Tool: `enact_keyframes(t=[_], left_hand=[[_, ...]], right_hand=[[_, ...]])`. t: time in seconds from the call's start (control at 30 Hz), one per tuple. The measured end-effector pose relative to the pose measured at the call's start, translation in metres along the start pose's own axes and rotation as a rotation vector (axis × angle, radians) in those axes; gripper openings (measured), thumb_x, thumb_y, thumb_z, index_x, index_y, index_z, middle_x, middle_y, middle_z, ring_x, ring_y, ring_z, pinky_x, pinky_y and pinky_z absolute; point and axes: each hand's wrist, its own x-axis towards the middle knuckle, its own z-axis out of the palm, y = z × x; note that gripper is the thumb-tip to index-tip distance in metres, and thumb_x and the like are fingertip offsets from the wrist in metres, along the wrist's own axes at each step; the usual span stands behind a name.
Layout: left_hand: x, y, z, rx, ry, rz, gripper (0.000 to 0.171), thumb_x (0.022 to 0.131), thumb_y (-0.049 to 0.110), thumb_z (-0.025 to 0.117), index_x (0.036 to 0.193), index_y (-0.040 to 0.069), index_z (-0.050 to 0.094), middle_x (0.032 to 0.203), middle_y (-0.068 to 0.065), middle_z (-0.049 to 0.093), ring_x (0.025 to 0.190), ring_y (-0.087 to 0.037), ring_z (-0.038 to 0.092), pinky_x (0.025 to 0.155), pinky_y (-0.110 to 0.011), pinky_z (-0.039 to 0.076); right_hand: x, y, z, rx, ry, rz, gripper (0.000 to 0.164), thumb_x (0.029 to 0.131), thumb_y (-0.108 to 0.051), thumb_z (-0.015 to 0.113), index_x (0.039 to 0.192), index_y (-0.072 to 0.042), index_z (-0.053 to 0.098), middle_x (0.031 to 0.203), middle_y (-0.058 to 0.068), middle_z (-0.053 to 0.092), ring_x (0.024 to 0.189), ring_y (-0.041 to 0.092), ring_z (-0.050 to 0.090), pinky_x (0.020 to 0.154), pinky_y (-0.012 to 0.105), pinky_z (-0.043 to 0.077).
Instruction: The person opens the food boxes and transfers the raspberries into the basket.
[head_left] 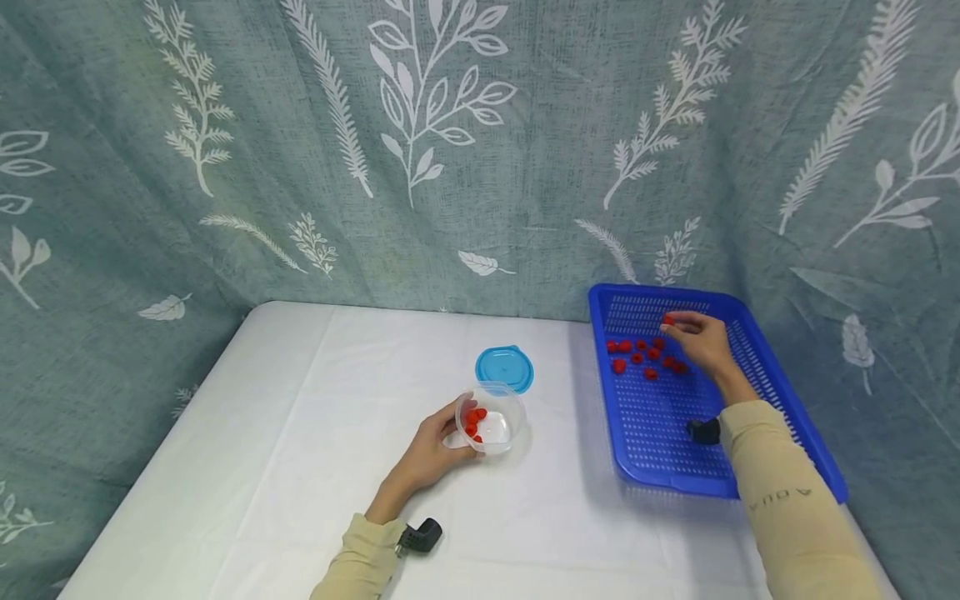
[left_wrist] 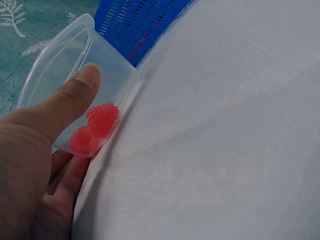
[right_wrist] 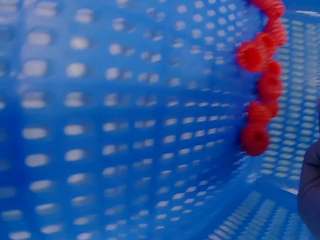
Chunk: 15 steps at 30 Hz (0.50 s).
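My left hand grips a clear plastic container from its left side, thumb and fingers round the wall. Several red raspberries lie inside it, toward the side near my hand. Over the far part of the blue basket, my right hand pinches one raspberry between thumb and fingertips. More loose raspberries lie on the basket floor below and left of that hand. In the right wrist view only an edge of the right hand shows, and the held raspberry is mostly out of frame.
A round blue lid lies on the white-covered table just behind the container. The basket's raised rim stands at the table's right side. A green leaf-patterned cloth hangs behind and along the sides.
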Motion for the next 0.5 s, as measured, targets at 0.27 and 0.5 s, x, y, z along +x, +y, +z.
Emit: enact_keyframes(t=[0.27, 0.5], left_hand=[[0.0, 0.002, 0.0, 0.02, -0.01, -0.015, 0.09, 0.081, 0.01, 0.086, 0.157, 0.007, 0.037, 0.153, -0.014, 0.051, 0.142, -0.029, 0.048, 0.117, -0.035, 0.04], [0.0, 0.001, -0.002, 0.054, -0.006, -0.03, 0.09, 0.081, 0.01, 0.086, 0.157, 0.008, 0.037, 0.153, -0.012, 0.051, 0.141, -0.026, 0.05, 0.117, -0.035, 0.04]], right_hand=[[0.003, 0.027, 0.0, -0.047, 0.017, 0.036, 0.045, 0.097, -0.028, 0.07, 0.123, 0.008, 0.067, 0.106, 0.007, 0.07, 0.088, -0.002, 0.05, 0.073, 0.015, 0.045], [0.006, 0.045, 0.003, -0.034, -0.044, 0.057, 0.044, 0.098, -0.02, 0.068, 0.126, 0.012, 0.064, 0.102, 0.005, 0.073, 0.074, -0.014, 0.051, 0.065, 0.008, 0.047]])
